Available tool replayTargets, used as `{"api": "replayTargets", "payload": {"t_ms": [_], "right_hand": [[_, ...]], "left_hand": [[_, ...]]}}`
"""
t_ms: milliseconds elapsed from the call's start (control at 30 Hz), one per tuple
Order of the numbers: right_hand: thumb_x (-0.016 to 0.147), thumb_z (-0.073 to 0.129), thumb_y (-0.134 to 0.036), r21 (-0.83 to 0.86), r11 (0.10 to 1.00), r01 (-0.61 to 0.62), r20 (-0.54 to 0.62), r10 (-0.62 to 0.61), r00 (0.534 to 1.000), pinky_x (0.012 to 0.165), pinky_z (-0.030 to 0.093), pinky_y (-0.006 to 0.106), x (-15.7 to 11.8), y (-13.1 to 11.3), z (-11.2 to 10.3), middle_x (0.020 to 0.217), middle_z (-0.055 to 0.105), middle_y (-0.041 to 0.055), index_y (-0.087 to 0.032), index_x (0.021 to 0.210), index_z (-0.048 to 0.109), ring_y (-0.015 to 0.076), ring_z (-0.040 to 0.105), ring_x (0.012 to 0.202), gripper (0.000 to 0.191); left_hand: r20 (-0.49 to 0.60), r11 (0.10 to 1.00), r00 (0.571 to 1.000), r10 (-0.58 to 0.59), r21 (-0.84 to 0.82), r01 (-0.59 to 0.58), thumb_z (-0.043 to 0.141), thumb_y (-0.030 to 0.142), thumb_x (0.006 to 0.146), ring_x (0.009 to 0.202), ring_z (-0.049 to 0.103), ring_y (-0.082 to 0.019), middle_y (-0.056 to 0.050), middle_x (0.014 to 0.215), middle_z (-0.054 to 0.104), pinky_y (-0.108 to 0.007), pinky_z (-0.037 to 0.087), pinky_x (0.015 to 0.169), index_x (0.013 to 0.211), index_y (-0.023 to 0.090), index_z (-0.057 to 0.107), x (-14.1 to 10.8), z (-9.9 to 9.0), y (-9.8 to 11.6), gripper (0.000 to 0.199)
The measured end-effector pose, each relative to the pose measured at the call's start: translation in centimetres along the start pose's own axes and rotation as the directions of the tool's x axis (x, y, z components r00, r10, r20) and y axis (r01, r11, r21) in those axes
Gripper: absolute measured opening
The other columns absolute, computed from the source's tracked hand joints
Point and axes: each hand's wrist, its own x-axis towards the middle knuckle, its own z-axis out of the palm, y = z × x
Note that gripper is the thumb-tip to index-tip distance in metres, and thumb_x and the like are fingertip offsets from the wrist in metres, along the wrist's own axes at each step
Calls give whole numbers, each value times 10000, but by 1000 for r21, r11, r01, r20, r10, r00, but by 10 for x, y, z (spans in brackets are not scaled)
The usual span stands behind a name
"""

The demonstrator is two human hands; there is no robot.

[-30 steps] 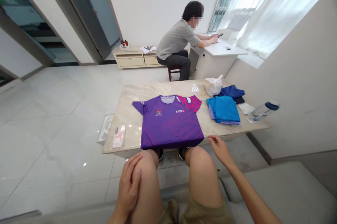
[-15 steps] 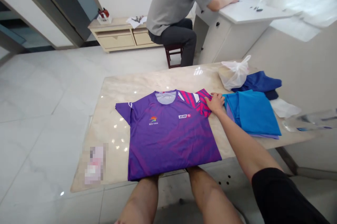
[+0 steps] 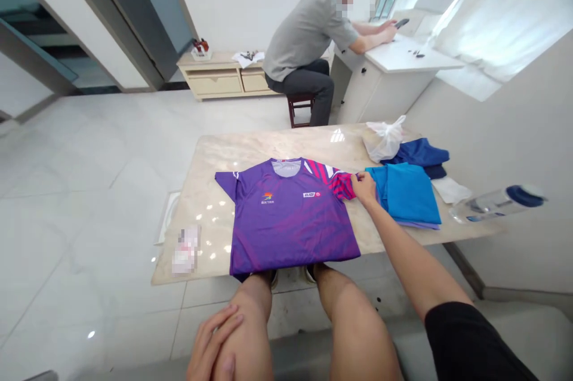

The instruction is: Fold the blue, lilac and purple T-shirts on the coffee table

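Observation:
A purple T-shirt (image 3: pixel 290 220) with pink stripes on one shoulder lies front up on the marble-topped table (image 3: pixel 210 157), its hem at the near edge. My right hand (image 3: pixel 364 188) is at the end of the striped sleeve (image 3: pixel 344 185), fingers curled and closed on the sleeve's edge. Just beyond that hand is a folded stack of blue clothing (image 3: pixel 412 193) with a lilac layer beneath. My left hand (image 3: pixel 217 342) rests on my knee with its fingers stretched out, holding nothing.
A knotted white plastic bag (image 3: pixel 384 139), dark blue cloth (image 3: pixel 418 154) and a clear bottle (image 3: pixel 496 203) lie at the table's right. A blurred pinkish item (image 3: pixel 187 249) is at the left front corner. Beyond the table, a person (image 3: pixel 304 34) sits at a white desk (image 3: pixel 403 61) holding a phone.
My right hand has gone from lying flat by the sleeve to curled fingers at its edge. My left hand has come into view on my knee. The head view has tilted and shifted.

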Motion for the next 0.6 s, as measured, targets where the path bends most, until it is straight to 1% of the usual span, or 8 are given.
{"api": "replayTargets", "payload": {"t_ms": [67, 167, 267, 333, 367, 433, 533, 600], "right_hand": [[988, 551, -355, 23, 997, 73, 27, -74, 997, 1000, 516, 428, -12, -26, 4, 1072, 764, 204, -148, 1085, 678, 313, 690, 1028, 261], [1012, 547, -353, 94, 973, 210, 138, -221, 965, 1011, 531, 446, -36, -65, 27, 1054, 771, 192, -144, 1147, 678, 307, 705, 1011, 281], [1014, 577, -356, 229, 917, 327, 315, -388, 866, 952, 587, 402, -62, -94, 53, 1070, 795, 140, -176, 1193, 702, 264, 736, 948, 283], [1040, 522, -365, 315, 882, 350, 388, -456, 801, 883, 627, 389, -74, -99, 60, 1185, 800, 142, -192, 1289, 694, 251, 758, 951, 349], [1057, 475, -376, 358, 866, 350, 393, -479, 785, 860, 641, 399, -78, -94, 59, 1267, 788, 156, -195, 1348, 674, 255, 768, 978, 396], [1077, 401, -404, 423, 831, 361, 344, -515, 785, 871, 656, 443, -84, -70, 49, 1386, 748, 187, -194, 1421, 630, 278, 776, 1052, 464], [1073, 418, -453, 366, 816, 447, 221, -543, 810, 956, 630, 503, -90, -3, 20, 1301, 773, 191, -194, 1357, 646, 308, 767, 1080, 447], [1058, 441, -449, 220, 842, 492, 149, -527, 837, 949, 607, 501, -94, 48, 5, 1181, 786, 181, -190, 1253, 671, 317, 757, 1033, 398]], "left_hand": [[37, 1000, 999, -29, -4, 29, 555, 394, 1084, 1232, 777, -301, -40, 1409, 781, -449, 680, 1045, 1396, 415, 784, 2, -6, 8, 388], [7, 998, 998, -58, 2, 58, 519, 410, 1103, 1290, 755, -302, -58, 1449, 763, -458, 673, 1070, 1420, 382, 775, -3, -10, 14, 408], [-20, 995, 995, -96, 7, 96, 487, 410, 1116, 1334, 734, -295, -78, 1472, 750, -467, 651, 1112, 1439, 345, 763, -9, -6, 20, 429], [-18, 993, 993, -119, 4, 119, 487, 420, 1118, 1348, 725, -296, -93, 1480, 743, -470, 638, 1130, 1433, 318, 765, -10, -4, 27, 433], [-10, 992, 992, -129, 4, 129, 491, 423, 1118, 1354, 721, -296, -97, 1484, 741, -468, 631, 1139, 1427, 310, 768, -9, -3, 31, 430], [18, 990, 990, -142, 5, 142, 507, 422, 1115, 1352, 721, -292, -91, 1483, 742, -453, 619, 1151, 1408, 312, 777, -7, -4, 39, 414], [71, 983, 981, -182, 0, 183, 511, 423, 1116, 1279, 753, -275, -69, 1394, 788, -411, 619, 1122, 1321, 325, 808, 13, -10, 39, 374], [119, 971, 964, -238, 12, 238, 519, 434, 1114, 1164, 785, -261, -58, 1259, 829, -380, 638, 1036, 1225, 311, 824, 45, -10, 28, 347]]}}
